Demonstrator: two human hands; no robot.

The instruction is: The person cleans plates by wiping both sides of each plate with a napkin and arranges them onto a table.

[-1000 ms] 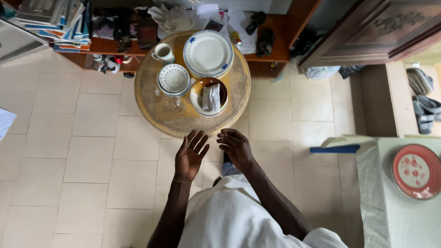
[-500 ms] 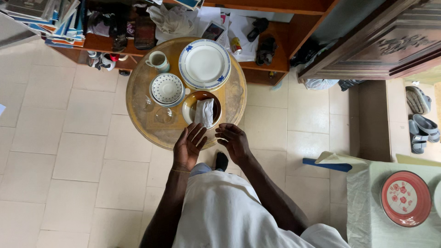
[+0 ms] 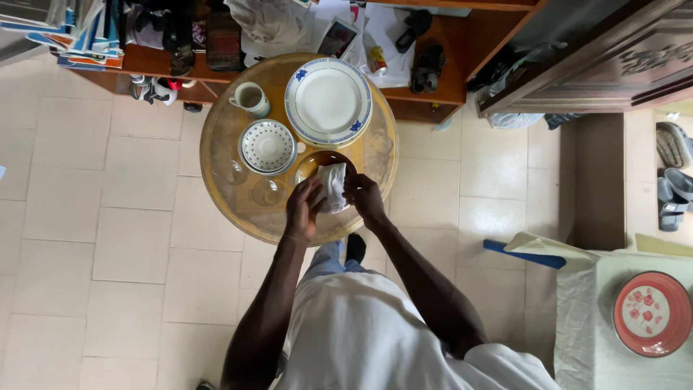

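Observation:
On a round wooden table [image 3: 231, 209] sit a white plate with a blue rim [image 3: 328, 101], a dotted white bowl on a saucer [image 3: 268, 146], a white mug [image 3: 250, 97] and an amber glass bowl [image 3: 317, 160]. A white cloth [image 3: 333, 185] lies in the amber bowl. My left hand [image 3: 304, 209] grips the cloth at its lower left. My right hand [image 3: 364, 196] is at the bowl's right rim, touching the cloth's right side. Two clear glasses [image 3: 266, 192] stand on the table to the left of my left hand.
A low wooden shelf [image 3: 433, 94] behind the table carries books, cloths, shoes and papers. A dark wooden cabinet [image 3: 613, 65] stands at the right. At the lower right, a cloth-covered surface [image 3: 592, 318] bears a red patterned plate [image 3: 652, 313]. Sandals [image 3: 675, 188] lie at the far right.
Both hands have moved forward from in front of the table onto the amber bowl and taken hold of the white cloth. The view has come closer to the table.

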